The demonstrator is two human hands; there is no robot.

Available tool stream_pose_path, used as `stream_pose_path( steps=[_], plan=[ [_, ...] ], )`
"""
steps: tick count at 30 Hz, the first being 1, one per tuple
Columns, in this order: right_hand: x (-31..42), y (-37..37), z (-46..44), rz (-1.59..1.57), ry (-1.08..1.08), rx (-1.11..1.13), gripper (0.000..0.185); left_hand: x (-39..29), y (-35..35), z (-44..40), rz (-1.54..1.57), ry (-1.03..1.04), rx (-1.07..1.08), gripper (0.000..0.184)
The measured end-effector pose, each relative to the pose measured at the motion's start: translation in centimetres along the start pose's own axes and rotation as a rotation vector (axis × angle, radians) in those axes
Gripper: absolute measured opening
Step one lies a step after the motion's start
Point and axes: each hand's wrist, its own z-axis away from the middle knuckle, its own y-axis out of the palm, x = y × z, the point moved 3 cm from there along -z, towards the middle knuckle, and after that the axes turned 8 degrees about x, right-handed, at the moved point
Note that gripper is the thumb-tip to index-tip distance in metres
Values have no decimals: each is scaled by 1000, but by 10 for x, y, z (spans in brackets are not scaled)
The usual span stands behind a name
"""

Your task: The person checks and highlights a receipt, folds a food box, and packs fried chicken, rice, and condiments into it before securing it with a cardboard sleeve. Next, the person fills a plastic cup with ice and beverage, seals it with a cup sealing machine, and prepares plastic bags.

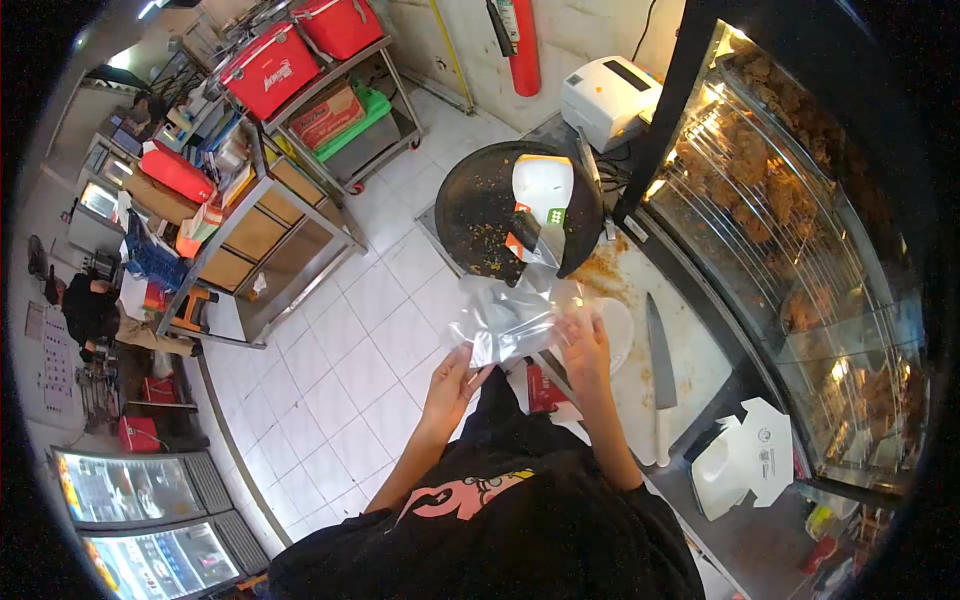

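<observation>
A clear plastic bag (500,325) is stretched between my two hands in front of my body. My left hand (455,385) pinches its lower left edge. My right hand (583,345) grips its right side, with the fingers pointing up. Just beyond the bag, a white, orange and green food carton (543,190) rests on a round black pan (465,215) strewn with crumbs. The bag's upper end overlaps the carton's lower end; whether they touch I cannot tell.
A large knife (660,350) lies on a crumb-covered white board (690,330) to the right. Beyond are a glass case of fried food (770,200), a white printer (608,100) and an open white box (745,458). Another person (90,310) is far left.
</observation>
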Motion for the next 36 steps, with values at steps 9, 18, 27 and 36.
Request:
stream_pose_path(
  steps=[9, 18, 27, 36],
  plan=[
    [68, 15, 66, 1431, -652, -405, 41, 23, -6, -27, -392, 43, 174, 12],
    [43, 30, 101, 1239, -171, 65, 15, 34, 72, -2, -590, -124, 527, 10],
    [146, 15, 134, 1414, -313, -283, 6, 15, 104, -16, -981, -9, 674, 16],
    [92, 43, 150, 1466, -524, -283, 28, 71, 136, -3, -741, 31, 818, 14]
  ],
)
